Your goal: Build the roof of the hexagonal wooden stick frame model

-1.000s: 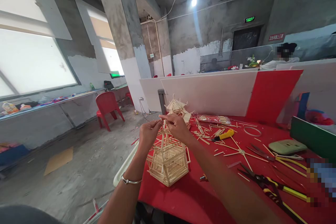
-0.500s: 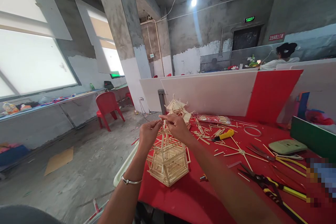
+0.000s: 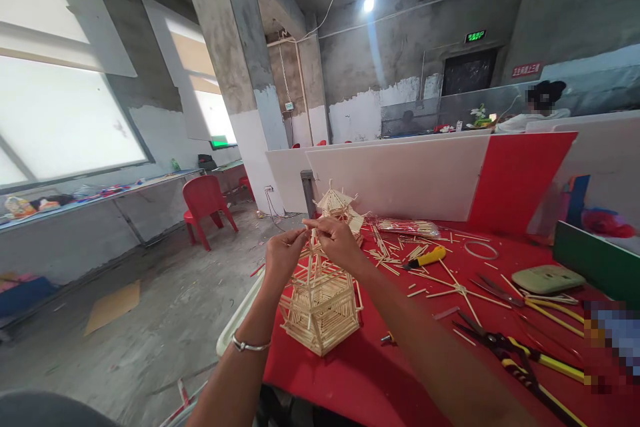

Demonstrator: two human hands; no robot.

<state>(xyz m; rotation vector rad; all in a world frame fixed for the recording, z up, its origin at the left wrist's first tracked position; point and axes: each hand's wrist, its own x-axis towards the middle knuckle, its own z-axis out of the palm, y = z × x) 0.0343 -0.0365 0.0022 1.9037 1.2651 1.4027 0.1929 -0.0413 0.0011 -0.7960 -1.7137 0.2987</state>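
Note:
A six-sided pagoda-like model (image 3: pixel 323 320) of thin wooden sticks stands at the front left of the red table, with sticks rising to a peak. At that peak, my left hand (image 3: pixel 284 257) is closed in a pinch on the stick tops from the left, a bracelet on its wrist. My right hand (image 3: pixel 341 247) pinches the same tips from the right, its fingers meeting those of the left. The exact spot between the fingertips is too small to make out. Behind my hands is a second stick model (image 3: pixel 334 200) with a pointed roof.
Loose sticks (image 3: pixel 385 257) and a yellow utility knife (image 3: pixel 425 258) lie to the right on the red table (image 3: pixel 400 373). Beyond are a star of sticks (image 3: pixel 460 289), black-and-yellow pliers (image 3: pixel 500 343), a green case (image 3: pixel 547 279) and a tape ring (image 3: pixel 481 251). A white partition (image 3: pixel 395 180) stands behind.

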